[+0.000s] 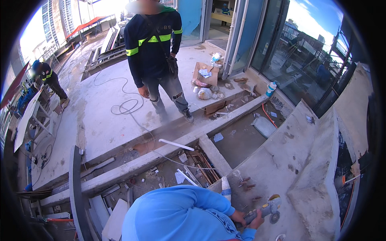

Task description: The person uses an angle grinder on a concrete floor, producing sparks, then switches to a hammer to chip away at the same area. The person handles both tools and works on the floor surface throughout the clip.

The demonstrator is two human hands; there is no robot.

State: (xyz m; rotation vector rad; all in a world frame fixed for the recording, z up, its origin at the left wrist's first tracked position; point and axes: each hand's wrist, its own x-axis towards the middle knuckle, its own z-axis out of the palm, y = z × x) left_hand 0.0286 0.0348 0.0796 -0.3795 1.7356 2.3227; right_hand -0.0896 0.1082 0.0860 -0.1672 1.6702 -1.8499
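Observation:
Both of my arms are in light blue sleeves; the left sleeve [169,211] fills the bottom middle. My left hand [239,217] wraps round the rear of an angle grinder [263,210]. Beside it, my right hand [256,220] is closed on the grinder's body. The tool has a grey body, a yellowish part at its head and a round grey disc below, held over a rough concrete slab [277,168]. Several rusty brown stubs [248,185] sit on the slab just beyond the grinder. A white and blue object [226,188] shows past my left sleeve, partly hidden.
A person [155,44] in dark clothes with reflective bands stands ahead; another [51,78] is far left. A grey cable [128,106] loops across the floor. Concrete kerbs [132,160] frame pits with debris and a white pipe [176,144]. Glass panels [297,52] stand at right.

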